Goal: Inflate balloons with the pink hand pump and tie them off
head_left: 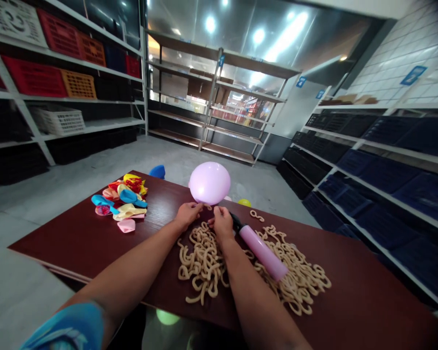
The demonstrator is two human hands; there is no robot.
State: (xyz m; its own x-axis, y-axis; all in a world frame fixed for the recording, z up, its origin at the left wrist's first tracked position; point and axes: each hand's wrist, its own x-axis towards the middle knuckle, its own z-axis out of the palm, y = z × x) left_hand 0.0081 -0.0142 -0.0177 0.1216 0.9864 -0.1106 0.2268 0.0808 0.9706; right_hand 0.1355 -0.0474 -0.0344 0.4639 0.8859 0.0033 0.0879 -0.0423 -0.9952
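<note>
An inflated pale pink balloon stands just above the dark red table. My left hand and my right hand are both closed in a pinch at the balloon's neck, under its lower edge. A pink hand pump lies on the table right of my right hand, its black nozzle towards the balloon. Under my forearms spreads a heap of beige hook-shaped clips.
Several flat, uninflated balloons in mixed colours lie at the table's left. A blue balloon and a yellow one sit beyond the far edge; a green one is below the near edge. Shelves with crates line both sides.
</note>
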